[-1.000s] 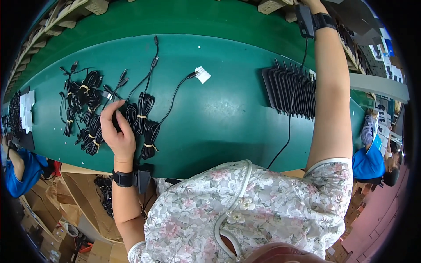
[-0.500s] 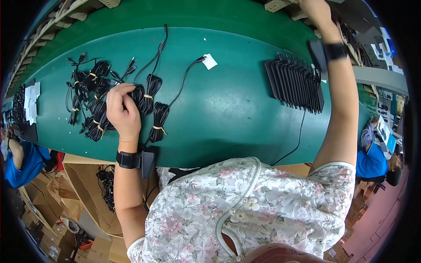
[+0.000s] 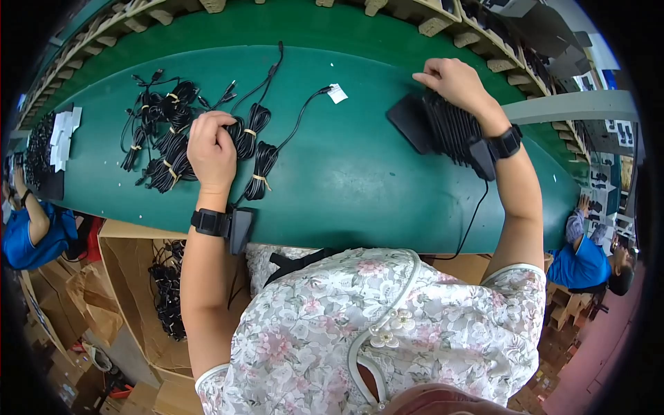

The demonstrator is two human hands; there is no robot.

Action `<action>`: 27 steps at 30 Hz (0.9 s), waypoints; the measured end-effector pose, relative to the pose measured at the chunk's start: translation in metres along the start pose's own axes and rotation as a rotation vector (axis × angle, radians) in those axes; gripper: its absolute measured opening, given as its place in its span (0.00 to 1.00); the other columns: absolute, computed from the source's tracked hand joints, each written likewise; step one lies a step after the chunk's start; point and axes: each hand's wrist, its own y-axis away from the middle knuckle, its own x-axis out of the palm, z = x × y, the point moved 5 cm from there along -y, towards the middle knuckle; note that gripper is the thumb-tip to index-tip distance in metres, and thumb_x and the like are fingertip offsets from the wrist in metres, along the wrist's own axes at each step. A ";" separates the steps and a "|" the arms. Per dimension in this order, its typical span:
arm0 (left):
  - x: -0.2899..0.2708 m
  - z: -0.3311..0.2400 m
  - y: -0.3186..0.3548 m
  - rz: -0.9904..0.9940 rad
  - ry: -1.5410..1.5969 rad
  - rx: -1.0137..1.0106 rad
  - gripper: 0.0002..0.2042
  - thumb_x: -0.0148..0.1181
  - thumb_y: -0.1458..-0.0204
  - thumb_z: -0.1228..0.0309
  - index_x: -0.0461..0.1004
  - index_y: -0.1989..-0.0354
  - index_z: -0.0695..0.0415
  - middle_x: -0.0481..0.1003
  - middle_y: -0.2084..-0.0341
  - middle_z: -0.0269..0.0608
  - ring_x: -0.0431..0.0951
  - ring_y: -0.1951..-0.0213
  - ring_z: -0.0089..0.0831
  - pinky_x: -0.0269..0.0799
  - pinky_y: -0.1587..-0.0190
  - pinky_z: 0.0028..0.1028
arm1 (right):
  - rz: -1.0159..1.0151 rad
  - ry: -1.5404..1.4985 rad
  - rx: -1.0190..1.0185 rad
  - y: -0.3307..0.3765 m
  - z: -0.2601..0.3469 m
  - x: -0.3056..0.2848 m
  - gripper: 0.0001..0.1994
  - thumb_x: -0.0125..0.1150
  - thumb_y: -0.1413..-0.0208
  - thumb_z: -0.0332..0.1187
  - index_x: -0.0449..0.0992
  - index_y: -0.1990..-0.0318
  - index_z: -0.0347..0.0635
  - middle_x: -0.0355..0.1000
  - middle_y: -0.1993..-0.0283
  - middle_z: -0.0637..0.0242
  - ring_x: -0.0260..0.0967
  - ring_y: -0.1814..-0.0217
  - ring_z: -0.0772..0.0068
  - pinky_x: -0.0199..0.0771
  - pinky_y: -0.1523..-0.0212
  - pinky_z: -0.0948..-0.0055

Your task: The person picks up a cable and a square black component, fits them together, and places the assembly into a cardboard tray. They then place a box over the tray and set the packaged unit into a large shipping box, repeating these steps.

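Bundles of black cable (image 3: pixel 173 114), tied with tan bands, lie in a heap on the left of the green table. My left hand (image 3: pixel 211 153) is curled over the heap's right side, fingers bent inward; what they hold, if anything, is hidden. Beside it lie two tied bundles, one of them (image 3: pixel 263 166) with its lead running up to a small white paper (image 3: pixel 337 93). On the right, my right hand (image 3: pixel 453 83) hovers over a row of thin black panels (image 3: pixel 453 128). Its fingers are drawn together, their contents unclear. One flat black panel (image 3: pixel 410 123) lies at the row's left end.
Wooden racking (image 3: pixel 436 26) runs along the table's far edge. A grey metal bar (image 3: pixel 567 107) juts in at right. Below the table's left front edge sits a cardboard box (image 3: pixel 131 277) with black cables. People in blue work at both sides.
My right hand has come from the far right racking down and left, over the black panels. My left hand stays curled at the cables. The view has shifted slightly.
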 end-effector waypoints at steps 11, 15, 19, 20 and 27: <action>-0.001 0.004 0.001 -0.005 -0.037 -0.012 0.07 0.48 0.57 0.84 0.71 0.76 0.58 0.73 0.73 0.36 0.72 0.69 0.35 0.68 0.67 0.30 | 0.012 -0.942 0.007 0.065 0.047 0.006 0.10 0.61 0.49 0.34 0.70 0.66 0.37 0.68 0.76 0.62 0.69 0.74 0.65 0.70 0.70 0.71; 0.000 0.005 -0.001 -0.005 -0.036 -0.009 0.07 0.48 0.57 0.84 0.71 0.76 0.58 0.73 0.73 0.36 0.72 0.69 0.35 0.68 0.67 0.30 | -0.124 -0.107 -0.252 0.073 0.059 0.016 0.16 0.63 0.52 0.39 0.69 0.64 0.36 0.70 0.68 0.59 0.70 0.69 0.57 0.71 0.67 0.68; -0.001 0.005 0.000 -0.005 -0.038 -0.021 0.07 0.48 0.57 0.84 0.71 0.76 0.58 0.74 0.73 0.36 0.72 0.69 0.35 0.68 0.67 0.30 | -0.411 -0.168 -0.402 0.076 0.099 0.001 0.21 0.64 0.57 0.42 0.69 0.60 0.37 0.69 0.61 0.58 0.69 0.63 0.53 0.71 0.65 0.65; -0.001 0.006 0.001 -0.001 -0.040 -0.018 0.07 0.48 0.57 0.84 0.71 0.76 0.58 0.74 0.73 0.36 0.72 0.69 0.35 0.68 0.67 0.30 | -0.270 -0.149 -0.416 0.079 0.109 0.013 0.22 0.64 0.58 0.43 0.69 0.60 0.38 0.69 0.59 0.59 0.69 0.63 0.53 0.71 0.66 0.65; -0.002 -0.005 -0.003 0.019 -0.009 -0.026 0.07 0.48 0.57 0.84 0.71 0.76 0.58 0.73 0.73 0.36 0.72 0.68 0.36 0.68 0.66 0.30 | 0.174 -0.112 -0.452 0.071 0.115 0.037 0.23 0.66 0.60 0.43 0.70 0.59 0.38 0.70 0.59 0.60 0.69 0.62 0.52 0.70 0.66 0.62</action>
